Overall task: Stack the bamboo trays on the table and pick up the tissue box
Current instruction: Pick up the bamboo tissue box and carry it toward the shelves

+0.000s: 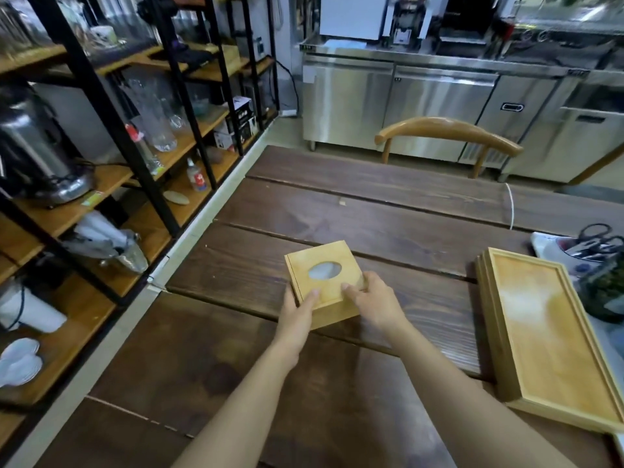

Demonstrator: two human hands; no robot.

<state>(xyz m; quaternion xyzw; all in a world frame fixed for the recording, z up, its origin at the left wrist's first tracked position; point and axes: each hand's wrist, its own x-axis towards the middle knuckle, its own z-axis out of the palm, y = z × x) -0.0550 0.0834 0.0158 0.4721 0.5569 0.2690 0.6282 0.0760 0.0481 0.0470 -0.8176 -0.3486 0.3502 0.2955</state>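
Note:
A square bamboo tissue box point(322, 265) with an oval opening on top is at the middle of the dark wooden table point(388, 204). My left hand point(299, 312) grips its near left side, thumb on the lid. My right hand point(373, 300) grips its near right side, thumb on the lid too. The box looks tilted, its near edge hidden behind my hands. To the right, the bamboo trays point(547, 336) lie stacked flat on the table, edges roughly aligned.
A black metal shelf rack point(111, 136) with glassware and an urn stands along the left. A wooden chair point(449, 130) is at the table's far side. Scissors point(596, 241) and a dark bowl point(604, 292) lie at the right edge. Steel cabinets stand behind.

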